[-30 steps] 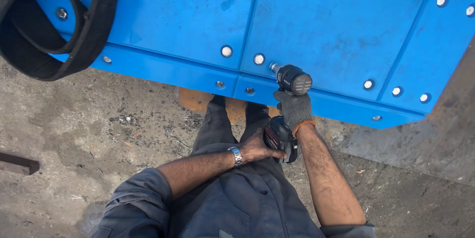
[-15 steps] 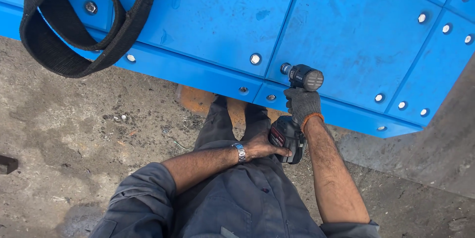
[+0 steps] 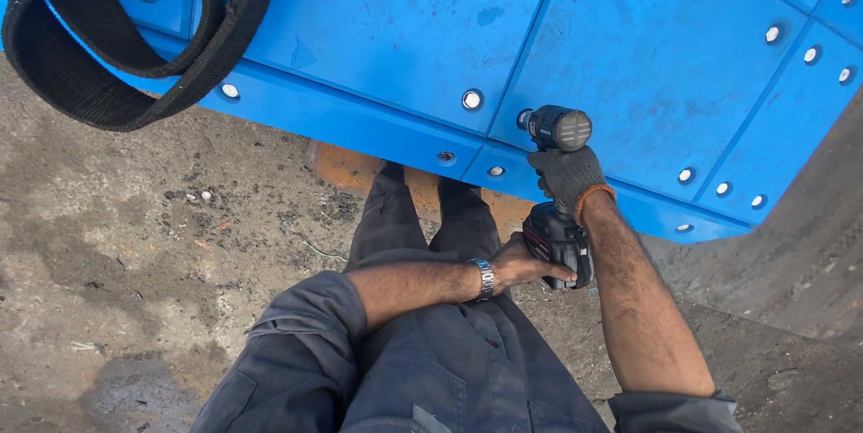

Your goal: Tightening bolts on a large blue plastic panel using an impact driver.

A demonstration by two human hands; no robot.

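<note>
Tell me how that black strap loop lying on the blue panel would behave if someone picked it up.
The black strap loop would probably flop: it lies in slack curves draped over the blue panel edge. Its woven-looking surface suggests a fair grip, not slippery. Being flat webbing, it seems unlikely to roll.

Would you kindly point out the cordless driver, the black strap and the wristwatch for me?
cordless driver (image 3: 559, 130): head view, on its dark motor housing above the glove.
black strap (image 3: 108, 96): head view, on the lower curve of the loop.
wristwatch (image 3: 484, 278): head view, on the metal band at the wrist.
</note>
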